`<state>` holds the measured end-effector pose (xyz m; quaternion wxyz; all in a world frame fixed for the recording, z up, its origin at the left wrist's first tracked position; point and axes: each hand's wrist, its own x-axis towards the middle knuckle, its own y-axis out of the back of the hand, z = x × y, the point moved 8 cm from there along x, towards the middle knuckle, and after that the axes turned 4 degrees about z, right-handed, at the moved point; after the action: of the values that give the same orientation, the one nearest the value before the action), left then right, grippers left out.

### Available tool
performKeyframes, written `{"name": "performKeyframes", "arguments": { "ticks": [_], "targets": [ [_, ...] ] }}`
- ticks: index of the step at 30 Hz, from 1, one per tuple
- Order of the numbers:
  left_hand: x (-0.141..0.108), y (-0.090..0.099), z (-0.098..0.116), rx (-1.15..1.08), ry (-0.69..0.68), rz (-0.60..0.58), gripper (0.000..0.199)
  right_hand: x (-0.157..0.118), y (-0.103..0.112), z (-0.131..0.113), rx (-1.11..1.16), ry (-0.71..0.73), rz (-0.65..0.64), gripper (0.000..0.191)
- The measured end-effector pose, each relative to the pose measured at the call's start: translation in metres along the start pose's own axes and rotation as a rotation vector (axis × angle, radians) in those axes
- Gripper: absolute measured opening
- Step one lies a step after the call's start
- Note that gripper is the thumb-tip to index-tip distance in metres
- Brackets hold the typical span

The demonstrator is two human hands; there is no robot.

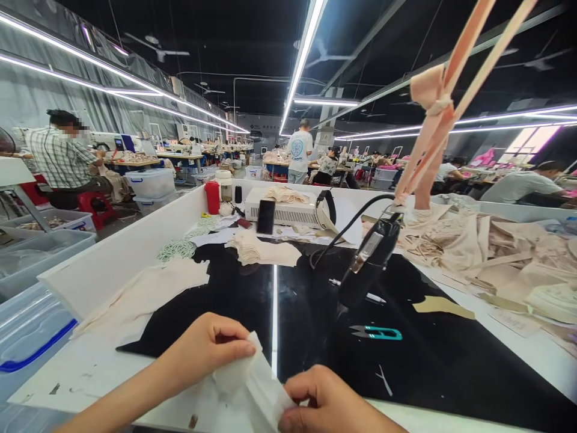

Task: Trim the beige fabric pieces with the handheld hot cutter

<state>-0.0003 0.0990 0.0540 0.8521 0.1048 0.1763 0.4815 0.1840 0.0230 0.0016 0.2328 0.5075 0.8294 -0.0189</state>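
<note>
A piece of thin white fabric (pixel 264 385) stretches between my two hands at the near edge of the table. My left hand (pixel 214 343) pinches its upper corner between thumb and fingers. Lower down, my right hand (pixel 327 400) grips the other end, its fingers closed and partly hidden. To the right on the black mat (pixel 311 337) lie teal-handled thread snips (pixel 385 333) and a small pale forked piece (pixel 384 380). A black handheld device (pixel 372 258) with a cord hangs from knotted peach fabric strips (pixel 433 132) over the mat.
Cream fabric pieces (pixel 148 291) lie at left, with a small stack (pixel 265 249) behind the mat. Beyond stand a phone (pixel 265 216), a white box (pixel 288 210) and a red container (pixel 211 197). Beige garments (pixel 505 246) heap at right. Low white walls (pixel 135 246) border the table.
</note>
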Motion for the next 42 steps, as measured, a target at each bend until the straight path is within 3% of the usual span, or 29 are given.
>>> {"name": "performKeyframes", "arguments": {
  "ticks": [6, 9, 12, 17, 19, 21, 25, 30, 42],
  "targets": [
    [0.016, 0.045, -0.004, 0.038, 0.02, 0.108, 0.051, 0.036, 0.03, -0.015, -0.094, 0.008, 0.072, 0.031],
    [0.037, 0.071, 0.01, 0.085, -0.061, 0.183, 0.058, 0.066, 0.059, -0.032, -0.12, 0.107, 0.18, 0.045],
    [0.067, 0.1, 0.038, 0.119, -0.18, 0.31, 0.054, 0.091, 0.102, -0.059, -0.15, 0.272, 0.391, 0.052],
    [0.126, 0.132, 0.09, 0.156, -0.439, 0.485, 0.036, 0.112, 0.182, -0.104, -0.22, 0.584, 0.876, 0.06],
    [0.147, 0.135, 0.097, 0.199, -0.522, 0.52, 0.03, 0.123, 0.201, -0.112, -0.269, 0.673, 0.989, 0.051],
    [0.166, 0.133, 0.091, 0.257, -0.563, 0.52, 0.023, 0.14, 0.213, -0.11, -0.326, 0.719, 1.041, 0.042],
    [0.19, 0.123, 0.052, 0.388, -0.549, 0.479, 0.017, 0.177, 0.214, -0.086, -0.465, 0.729, 1.023, 0.033],
    [0.193, 0.114, 0.017, 0.503, -0.54, 0.408, 0.021, 0.196, 0.202, -0.052, -0.625, 0.698, 0.951, 0.032],
    [0.181, 0.1, 0.011, 0.666, -0.583, 0.305, 0.036, 0.189, 0.183, -0.048, -0.956, 0.481, 0.945, 0.036]
  ]
}}
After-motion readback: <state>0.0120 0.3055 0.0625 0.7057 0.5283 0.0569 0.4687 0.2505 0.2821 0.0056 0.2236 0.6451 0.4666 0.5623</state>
